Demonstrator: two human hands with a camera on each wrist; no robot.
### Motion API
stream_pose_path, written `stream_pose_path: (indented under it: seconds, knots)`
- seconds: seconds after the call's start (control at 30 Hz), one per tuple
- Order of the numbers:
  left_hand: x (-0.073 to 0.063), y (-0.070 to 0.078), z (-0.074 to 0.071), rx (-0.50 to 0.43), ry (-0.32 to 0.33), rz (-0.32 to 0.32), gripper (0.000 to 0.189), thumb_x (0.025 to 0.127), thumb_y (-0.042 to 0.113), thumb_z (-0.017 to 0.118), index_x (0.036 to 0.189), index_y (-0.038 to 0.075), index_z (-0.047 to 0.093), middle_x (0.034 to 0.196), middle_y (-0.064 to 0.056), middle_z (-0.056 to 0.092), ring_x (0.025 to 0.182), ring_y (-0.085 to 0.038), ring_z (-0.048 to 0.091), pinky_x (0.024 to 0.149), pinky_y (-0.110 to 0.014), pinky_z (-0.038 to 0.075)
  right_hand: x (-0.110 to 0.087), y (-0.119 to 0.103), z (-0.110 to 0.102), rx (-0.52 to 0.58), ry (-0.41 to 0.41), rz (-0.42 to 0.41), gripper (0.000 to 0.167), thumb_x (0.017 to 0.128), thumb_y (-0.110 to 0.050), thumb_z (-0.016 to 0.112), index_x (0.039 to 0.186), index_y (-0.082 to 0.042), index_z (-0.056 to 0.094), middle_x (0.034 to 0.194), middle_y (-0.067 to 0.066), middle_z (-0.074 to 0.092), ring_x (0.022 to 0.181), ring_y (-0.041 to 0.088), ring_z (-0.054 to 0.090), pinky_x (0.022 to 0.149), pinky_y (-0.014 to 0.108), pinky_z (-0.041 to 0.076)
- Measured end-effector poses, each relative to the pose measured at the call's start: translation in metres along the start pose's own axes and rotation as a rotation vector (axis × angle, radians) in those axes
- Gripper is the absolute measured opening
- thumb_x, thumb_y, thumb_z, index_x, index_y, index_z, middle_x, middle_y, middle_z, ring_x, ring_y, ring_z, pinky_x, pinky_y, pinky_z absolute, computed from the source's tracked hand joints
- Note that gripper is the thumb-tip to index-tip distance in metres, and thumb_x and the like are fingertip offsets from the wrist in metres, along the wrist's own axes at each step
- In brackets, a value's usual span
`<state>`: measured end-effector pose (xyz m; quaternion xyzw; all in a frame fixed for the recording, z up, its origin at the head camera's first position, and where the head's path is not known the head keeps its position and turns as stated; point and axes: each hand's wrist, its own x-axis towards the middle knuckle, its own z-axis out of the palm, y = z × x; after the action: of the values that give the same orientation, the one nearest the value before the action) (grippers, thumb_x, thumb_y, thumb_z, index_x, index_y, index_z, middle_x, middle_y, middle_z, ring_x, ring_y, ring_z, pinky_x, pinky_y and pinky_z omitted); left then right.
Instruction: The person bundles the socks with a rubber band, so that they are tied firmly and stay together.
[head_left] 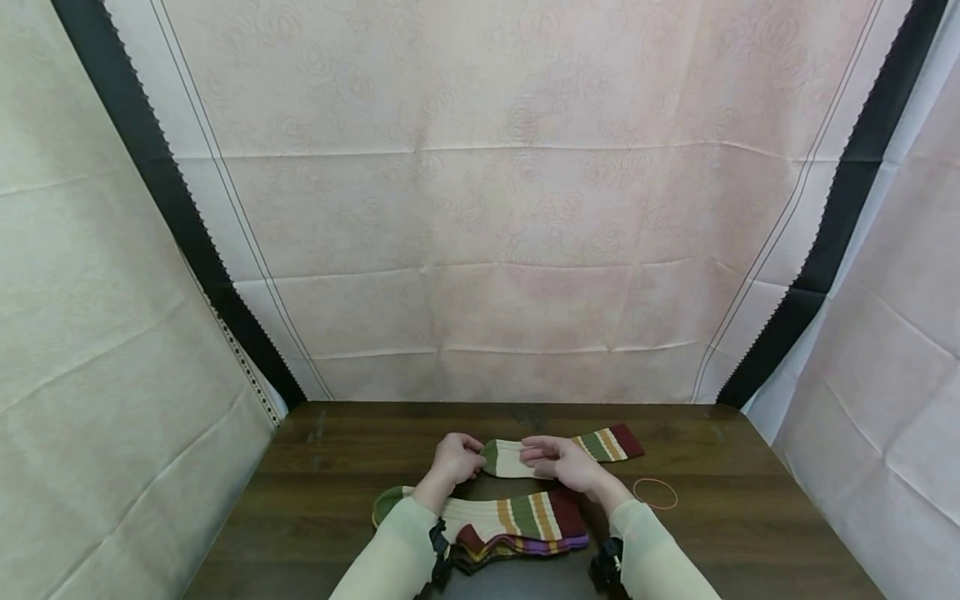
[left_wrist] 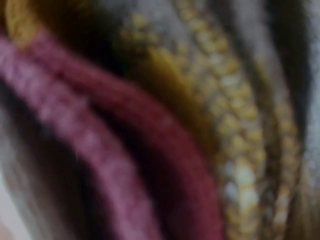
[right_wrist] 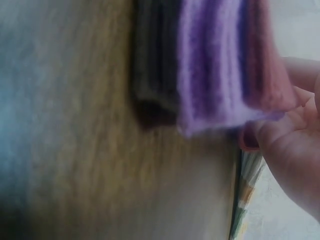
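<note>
The lone striped sock [head_left: 508, 460] lies on its side on the tabletop [head_left: 337, 467], beyond the stack, toe to my left and dark red cuff to my right. In my judgement, the step in hand is arranging this sock neatly.

Left grip [head_left: 455, 460]: at the green toe, fingers bent toward its edge. I cannot tell whether they pinch the knit or only touch it. Right grip [head_left: 566, 462]: over the middle of the sock, fingers extended rather than wrapped round it.

Recommended handling: steady the toe lightly with the left fingertips; apply the right fingers flat and stroke toward the cuff. Use light pressure, since ribbed knit is likely to stretch and to skew the stripes. Check that the upper and lower layers lie edge to edge at the cuff.

Nearer to me, beneath my forearms, is the sock stack [head_left: 517, 517]; its top sock has similar stripes, and purple and darker cuffs show below. Raise both wrists clear of it, as a dragging sleeve could shift the layers. The left wrist view shows only blurred knit.

To the right, apart from the lone sock, lies a thin elastic loop [head_left: 655, 493]. Avoid sweeping it aside.
</note>
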<state>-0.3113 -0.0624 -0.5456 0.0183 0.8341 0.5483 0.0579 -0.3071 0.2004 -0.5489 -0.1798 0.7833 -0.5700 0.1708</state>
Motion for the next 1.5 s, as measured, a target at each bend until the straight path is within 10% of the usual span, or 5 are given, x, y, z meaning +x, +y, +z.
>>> stream_pose_path:
  seconds: [0.4, 0.77, 1.5]
  knots:
    - [-0.002, -0.001, -0.002, 0.004, 0.004, 0.005, 0.016, 0.096, -0.003, 0.074, 0.111, -0.007, 0.074, 0.091, -0.010, 0.069, 0.071, -0.023, 0.069, 0.064, -0.036, 0.060, -0.016, 0.004, -0.029, 0.008, 0.312, -0.028, 0.040, 0.108, -0.002, 0.060, 0.147, 0.009, 0.056, 0.134, 0.030, 0.065, 0.118, 0.042, 0.067, 0.096, 0.043, 0.061]
    - [0.000, -0.005, -0.001, 0.018, 0.019, -0.011, 0.013, 0.096, -0.003, 0.073, 0.108, -0.006, 0.075, 0.091, -0.011, 0.069, 0.069, -0.021, 0.068, 0.064, -0.037, 0.061, -0.040, 0.026, -0.077, -0.386, 0.712, 0.074, 0.031, 0.102, -0.003, 0.065, 0.133, 0.002, 0.071, 0.128, 0.023, 0.072, 0.121, 0.042, 0.066, 0.101, 0.056, 0.053]
    - [0.001, -0.005, 0.001, 0.009, 0.025, -0.015, 0.010, 0.097, -0.002, 0.073, 0.106, -0.005, 0.075, 0.088, -0.011, 0.068, 0.068, -0.020, 0.068, 0.062, -0.036, 0.060, -0.056, 0.039, -0.097, -0.482, 0.672, 0.207, 0.049, 0.094, -0.004, 0.075, 0.137, 0.014, 0.059, 0.130, 0.033, 0.065, 0.119, 0.050, 0.061, 0.102, 0.062, 0.048]
